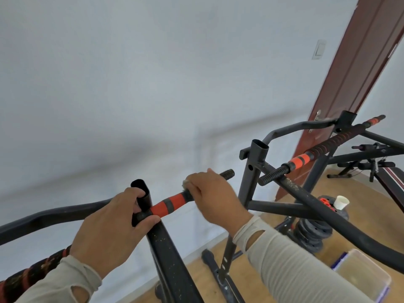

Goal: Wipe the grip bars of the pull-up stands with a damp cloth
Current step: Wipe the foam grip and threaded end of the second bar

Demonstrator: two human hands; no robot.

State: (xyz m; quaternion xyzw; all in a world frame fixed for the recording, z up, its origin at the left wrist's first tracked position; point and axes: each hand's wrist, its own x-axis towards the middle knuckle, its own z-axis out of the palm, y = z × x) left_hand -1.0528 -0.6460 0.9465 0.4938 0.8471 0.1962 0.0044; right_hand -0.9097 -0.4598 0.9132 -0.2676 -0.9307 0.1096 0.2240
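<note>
The near pull-up stand's grip bar has an orange-and-black sleeve and a black ribbed tip. My right hand is closed over the bar just past the orange part, pressing a small grey cloth onto it; only an edge of the cloth shows. My left hand grips the stand's upright post where the bar joins it. A second stand to the right carries another orange-and-black grip bar.
Stacked weight plates with a white cup on top sit on the wooden floor. A clear plastic container is at the lower right. A brown door and a weight bench stand behind. The grey wall is close ahead.
</note>
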